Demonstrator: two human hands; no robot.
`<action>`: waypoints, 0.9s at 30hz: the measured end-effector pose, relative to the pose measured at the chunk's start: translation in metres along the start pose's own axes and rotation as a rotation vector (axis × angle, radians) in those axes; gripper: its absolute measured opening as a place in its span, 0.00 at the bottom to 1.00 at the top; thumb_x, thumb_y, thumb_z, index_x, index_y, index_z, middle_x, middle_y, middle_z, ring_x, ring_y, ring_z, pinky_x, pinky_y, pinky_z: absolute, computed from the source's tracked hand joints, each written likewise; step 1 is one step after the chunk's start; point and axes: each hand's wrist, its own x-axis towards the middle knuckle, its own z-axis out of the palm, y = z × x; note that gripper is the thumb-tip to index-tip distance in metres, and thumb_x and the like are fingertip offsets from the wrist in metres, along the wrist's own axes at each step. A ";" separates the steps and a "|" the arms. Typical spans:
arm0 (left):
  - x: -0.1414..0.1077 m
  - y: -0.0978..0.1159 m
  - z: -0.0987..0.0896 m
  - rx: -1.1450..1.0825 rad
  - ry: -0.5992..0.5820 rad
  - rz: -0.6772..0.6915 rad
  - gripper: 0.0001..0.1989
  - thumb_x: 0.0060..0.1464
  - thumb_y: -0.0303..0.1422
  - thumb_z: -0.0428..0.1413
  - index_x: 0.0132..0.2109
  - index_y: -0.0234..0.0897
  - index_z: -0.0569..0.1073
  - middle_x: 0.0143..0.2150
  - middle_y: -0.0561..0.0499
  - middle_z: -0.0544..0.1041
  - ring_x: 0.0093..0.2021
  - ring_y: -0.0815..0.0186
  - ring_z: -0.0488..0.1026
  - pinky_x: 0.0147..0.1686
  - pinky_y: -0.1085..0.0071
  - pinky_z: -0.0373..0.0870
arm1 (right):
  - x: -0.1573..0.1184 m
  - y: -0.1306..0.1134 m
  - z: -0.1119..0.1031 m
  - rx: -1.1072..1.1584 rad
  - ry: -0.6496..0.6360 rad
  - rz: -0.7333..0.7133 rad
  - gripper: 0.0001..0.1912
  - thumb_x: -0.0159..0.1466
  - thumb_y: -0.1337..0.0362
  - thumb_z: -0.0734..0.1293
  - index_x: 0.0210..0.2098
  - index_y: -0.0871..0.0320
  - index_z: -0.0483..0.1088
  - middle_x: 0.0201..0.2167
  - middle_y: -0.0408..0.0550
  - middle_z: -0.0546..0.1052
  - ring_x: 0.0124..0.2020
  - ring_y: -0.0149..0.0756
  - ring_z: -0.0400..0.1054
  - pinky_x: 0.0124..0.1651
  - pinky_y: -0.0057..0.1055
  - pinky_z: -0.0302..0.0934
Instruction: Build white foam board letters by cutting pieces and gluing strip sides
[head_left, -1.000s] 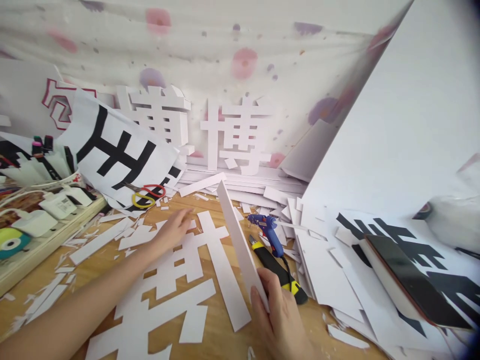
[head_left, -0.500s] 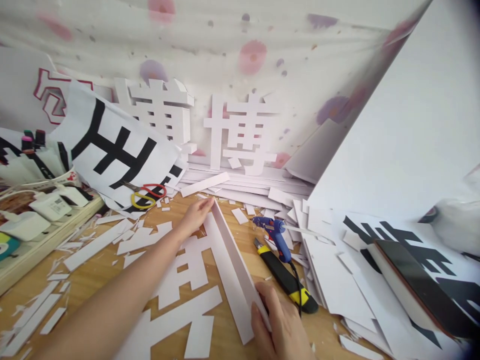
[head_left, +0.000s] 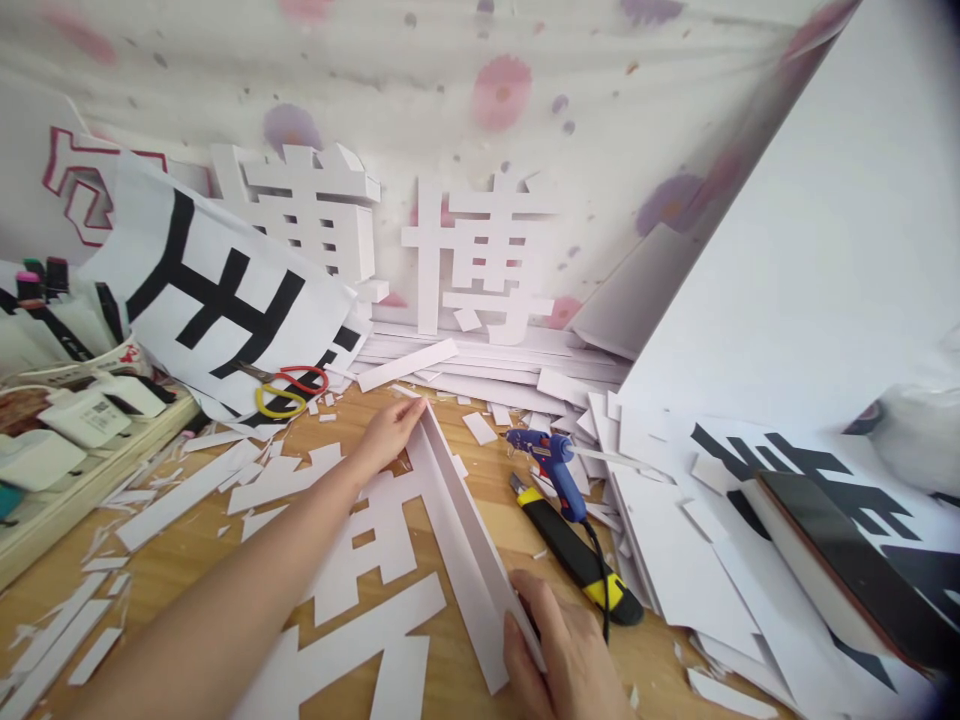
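Frame cuts off the right hand (head_left: 566, 650), pinching the white strip (head_left: 489, 545); left hand (head_left: 394, 430) touches its far end (can't tell if pinching).

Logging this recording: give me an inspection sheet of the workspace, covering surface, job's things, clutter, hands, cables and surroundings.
Surface: wooden tabletop, bare wood showing in patches.
Job's things: white strip, on edge along a long flat cut-out; whether bonded cannot be told.
Clutter: blue glue gun and black-and-yellow utility knife to the right; offcuts at left; scissors by a printed character sheet; smartphone at far right.
Hands: left hand pinches the strip's far end; right hand grips its near end.
Cables: glue gun's black cord crosses the knife handle; adapters sit in a power strip at left.
Surroundings: floral-patterned sheet behind, white standing characters before it, large white board at right.
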 end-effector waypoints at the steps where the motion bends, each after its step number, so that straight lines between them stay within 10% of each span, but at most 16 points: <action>1: 0.000 0.000 0.000 0.013 0.000 0.001 0.23 0.51 0.52 0.46 0.43 0.43 0.75 0.48 0.52 0.76 0.51 0.59 0.69 0.52 0.68 0.62 | 0.000 0.000 0.000 -0.003 0.000 -0.002 0.10 0.61 0.72 0.52 0.41 0.57 0.56 0.21 0.40 0.71 0.20 0.31 0.68 0.23 0.25 0.59; 27: 0.002 -0.005 0.005 0.084 -0.009 0.050 0.24 0.53 0.51 0.45 0.44 0.40 0.75 0.47 0.51 0.76 0.49 0.60 0.70 0.51 0.67 0.63 | 0.003 0.005 -0.007 0.088 -0.047 0.016 0.07 0.62 0.72 0.54 0.39 0.58 0.57 0.21 0.41 0.69 0.21 0.31 0.65 0.23 0.26 0.55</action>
